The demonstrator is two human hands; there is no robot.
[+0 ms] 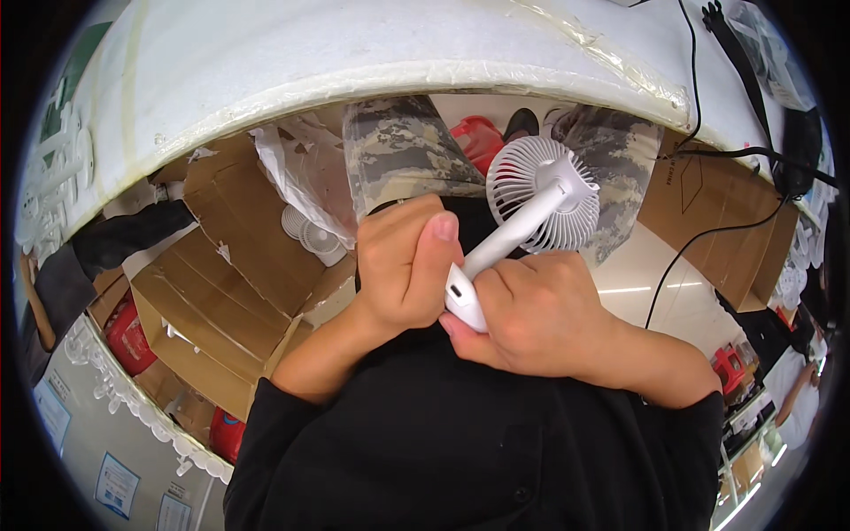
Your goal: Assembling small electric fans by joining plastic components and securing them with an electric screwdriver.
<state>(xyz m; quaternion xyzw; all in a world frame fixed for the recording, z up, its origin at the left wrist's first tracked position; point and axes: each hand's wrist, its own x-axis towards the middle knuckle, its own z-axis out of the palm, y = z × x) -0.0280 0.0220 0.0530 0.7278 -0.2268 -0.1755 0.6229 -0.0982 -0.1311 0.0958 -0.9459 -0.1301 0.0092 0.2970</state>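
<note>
A white handheld fan (522, 226) is held in front of my body, tilted up to the right. Its round ribbed head (540, 193) points away from me, over my lap. My right hand (544, 314) is closed around the lower handle, with the thumb under the rounded base (467, 305). A small dark port shows on that base. My left hand (403, 265) is curled into a fist against the base's left side, thumb raised. Its fingertips are hidden, so how much of the fan lies inside the fist does not show.
Beyond my knees a white, plastic-covered table (354, 44) curves across. An open cardboard box (239, 248) at left contains another white fan (312, 234). At right stand another cardboard box (726, 212) and a hanging black cable (682, 252). White parts (57, 177) lie at the far left.
</note>
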